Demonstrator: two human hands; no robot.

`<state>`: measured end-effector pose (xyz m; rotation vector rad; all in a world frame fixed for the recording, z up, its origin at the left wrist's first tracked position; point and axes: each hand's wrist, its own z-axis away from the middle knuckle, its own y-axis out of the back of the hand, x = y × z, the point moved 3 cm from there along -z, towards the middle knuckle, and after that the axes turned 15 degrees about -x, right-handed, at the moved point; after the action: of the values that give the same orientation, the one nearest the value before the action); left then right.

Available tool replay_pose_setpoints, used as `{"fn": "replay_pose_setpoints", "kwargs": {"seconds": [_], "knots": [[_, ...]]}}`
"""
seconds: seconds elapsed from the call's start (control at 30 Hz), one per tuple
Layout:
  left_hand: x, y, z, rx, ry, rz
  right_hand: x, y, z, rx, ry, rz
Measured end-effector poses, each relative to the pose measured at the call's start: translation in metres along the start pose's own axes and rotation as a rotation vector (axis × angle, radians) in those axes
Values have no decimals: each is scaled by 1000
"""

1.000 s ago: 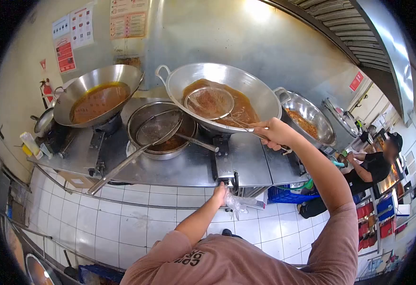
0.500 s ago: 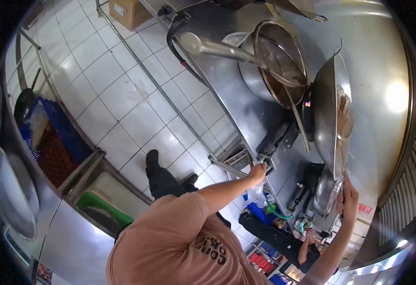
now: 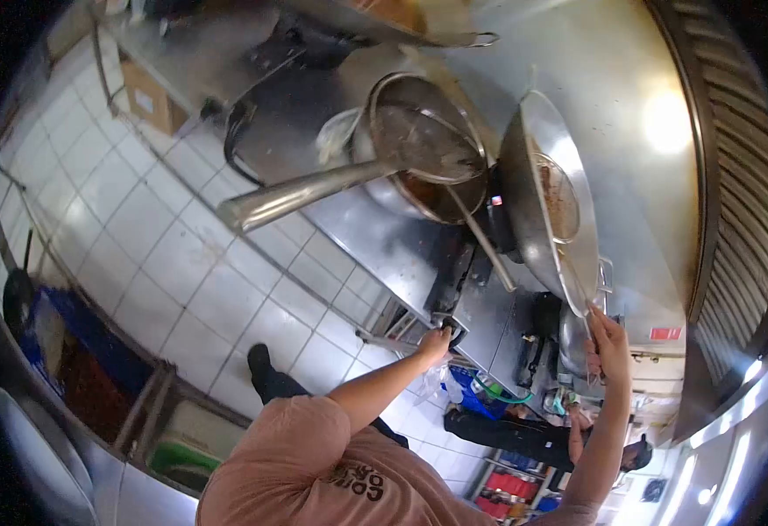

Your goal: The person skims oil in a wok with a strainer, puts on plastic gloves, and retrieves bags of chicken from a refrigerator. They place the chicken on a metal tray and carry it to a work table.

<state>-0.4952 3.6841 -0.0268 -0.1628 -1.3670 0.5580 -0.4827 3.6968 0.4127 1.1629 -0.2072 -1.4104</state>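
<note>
Skimming seems the step in hand: the right hand [image 3: 608, 340] has its grip closed round the handle of the strainer [image 3: 560, 196], whose mesh sits in the wok [image 3: 517, 175], while the left hand [image 3: 437, 343] rests at the stove knob [image 3: 451, 323], grip unclear; the next move calls for a steady, level lift.

Steel pot [image 3: 406, 195] with a long-handled strainer [image 3: 301, 195] lying across its rim; cardboard box [image 3: 145, 98] beside the counter; white tiled floor [image 3: 138, 237]; blue crate [image 3: 51, 337]; person in black [image 3: 507, 434] beyond.
</note>
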Motion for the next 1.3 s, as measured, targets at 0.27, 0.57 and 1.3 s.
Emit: {"fn": "replay_pose_setpoints", "kwargs": {"seconds": [0.27,0.57,1.3], "knots": [[-4,22,17,-1,118,241,35,17,0,-20,151,26],[-63,137,122,111,-1,107,23,29,-43,350,631,519],[61,184,446,743,-764,992,-86,-227,-106,203,260,1059]]}}
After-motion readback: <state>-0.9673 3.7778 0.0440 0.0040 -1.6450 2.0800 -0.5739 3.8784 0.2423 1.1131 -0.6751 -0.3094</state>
